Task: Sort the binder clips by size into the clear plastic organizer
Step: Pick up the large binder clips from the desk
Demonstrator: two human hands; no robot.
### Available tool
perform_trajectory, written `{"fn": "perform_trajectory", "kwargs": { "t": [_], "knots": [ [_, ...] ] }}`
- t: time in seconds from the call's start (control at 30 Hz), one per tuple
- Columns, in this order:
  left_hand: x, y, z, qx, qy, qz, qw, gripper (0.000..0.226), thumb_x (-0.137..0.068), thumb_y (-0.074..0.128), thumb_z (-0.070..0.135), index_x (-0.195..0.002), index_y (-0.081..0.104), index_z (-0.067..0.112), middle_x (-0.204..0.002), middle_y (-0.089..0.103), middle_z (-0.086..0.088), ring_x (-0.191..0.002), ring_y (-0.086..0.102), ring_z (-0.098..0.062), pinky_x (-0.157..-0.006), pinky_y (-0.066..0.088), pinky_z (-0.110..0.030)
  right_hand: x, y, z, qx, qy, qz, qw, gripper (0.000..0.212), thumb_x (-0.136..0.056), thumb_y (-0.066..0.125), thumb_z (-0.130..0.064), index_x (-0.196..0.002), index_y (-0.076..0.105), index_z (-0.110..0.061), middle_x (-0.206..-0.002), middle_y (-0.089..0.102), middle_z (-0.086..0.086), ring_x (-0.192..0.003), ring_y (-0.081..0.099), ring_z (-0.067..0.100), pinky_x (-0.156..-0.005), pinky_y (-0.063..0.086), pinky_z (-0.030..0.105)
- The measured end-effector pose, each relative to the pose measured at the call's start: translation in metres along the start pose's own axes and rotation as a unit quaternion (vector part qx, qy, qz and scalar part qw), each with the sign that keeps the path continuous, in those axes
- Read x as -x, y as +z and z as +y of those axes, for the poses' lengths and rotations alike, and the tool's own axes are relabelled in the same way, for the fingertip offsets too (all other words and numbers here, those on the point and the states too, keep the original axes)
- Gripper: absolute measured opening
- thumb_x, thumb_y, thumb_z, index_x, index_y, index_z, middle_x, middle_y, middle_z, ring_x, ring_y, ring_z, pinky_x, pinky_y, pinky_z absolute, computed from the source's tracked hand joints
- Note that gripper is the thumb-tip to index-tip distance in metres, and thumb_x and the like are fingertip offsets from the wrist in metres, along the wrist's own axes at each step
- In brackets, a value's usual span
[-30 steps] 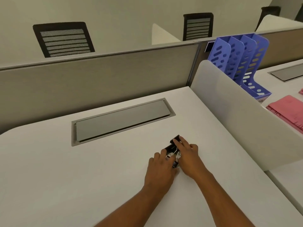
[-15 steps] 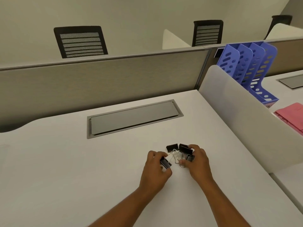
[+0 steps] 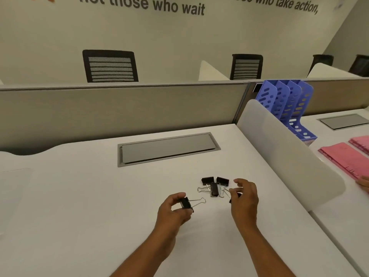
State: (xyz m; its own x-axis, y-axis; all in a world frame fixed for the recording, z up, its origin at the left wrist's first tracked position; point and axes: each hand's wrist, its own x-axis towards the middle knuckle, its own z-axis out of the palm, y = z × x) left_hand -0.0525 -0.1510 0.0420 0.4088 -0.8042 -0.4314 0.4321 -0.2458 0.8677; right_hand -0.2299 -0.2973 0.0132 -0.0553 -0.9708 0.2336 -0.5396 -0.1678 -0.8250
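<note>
Two hands sorting black binder clips on a white desk, seen from above.

The left hand [image 3: 173, 209] pinches one clip [image 3: 186, 202] by its black body, its wire handles pointing right toward the pile [image 3: 214, 186]. That pile (three clips, touching and overlapping) lies just ahead of the hands and between them, nearer the right. The middle clip's [image 3: 214, 189] long axis runs toward the viewer. The right hand [image 3: 244, 198] has curled fingers beside the pile; something dark shows under them, but whether it grips a clip cannot be told. A faint clear tray [image 3: 14, 188], probably the organizer, sits well apart at the far left, so the left hand is nearer for the drop.
</note>
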Motion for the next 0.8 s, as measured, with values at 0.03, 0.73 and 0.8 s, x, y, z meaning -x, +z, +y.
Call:
{"fn": "perform_trajectory", "kwargs": {
  "t": [0.03, 0.73, 0.8],
  "knots": [
    [0.007, -0.007, 0.0, 0.007, 0.003, 0.002, 1.0, 0.046, -0.088, 0.069, -0.011, -0.12, 0.07, 0.023, -0.127, 0.066, 0.0, -0.099, 0.071, -0.024, -0.083, 0.059, -0.03, 0.003, -0.003, -0.006, 0.0, -0.009, 0.018, 1.0, 0.032, -0.093, 0.069, 0.009, -0.11, 0.067, -0.017, -0.11, 0.056, -0.002, -0.086, 0.067, 0.011, -0.066, 0.058, 0.021],
    [0.21, -0.322, 0.027, 0.163, 0.02, 0.111, 0.98, 0.024, -0.096, 0.068, 0.0, -0.115, 0.075, 0.013, -0.099, 0.075, -0.008, -0.086, 0.071, -0.022, -0.079, 0.061, -0.037, 0.316, 0.11, -0.252, -0.428, 0.394, -0.502, 0.64, 0.033, -0.095, 0.042, 0.005, -0.106, 0.068, -0.013, -0.089, 0.062, 0.009, -0.07, 0.05, 0.018, -0.055, 0.043, 0.025],
    [0.23, -0.354, 0.023, 0.172, 0.027, 0.139, 0.975, 0.024, -0.095, 0.068, -0.002, -0.115, 0.075, 0.011, -0.097, 0.074, -0.008, -0.085, 0.071, -0.022, -0.077, 0.061, -0.036, 0.344, 0.129, -0.273, -0.403, 0.395, -0.537, 0.627, 0.037, -0.094, 0.04, 0.009, -0.105, 0.068, -0.012, -0.088, 0.061, 0.01, -0.069, 0.05, 0.018, -0.054, 0.043, 0.025]
  ]
}}
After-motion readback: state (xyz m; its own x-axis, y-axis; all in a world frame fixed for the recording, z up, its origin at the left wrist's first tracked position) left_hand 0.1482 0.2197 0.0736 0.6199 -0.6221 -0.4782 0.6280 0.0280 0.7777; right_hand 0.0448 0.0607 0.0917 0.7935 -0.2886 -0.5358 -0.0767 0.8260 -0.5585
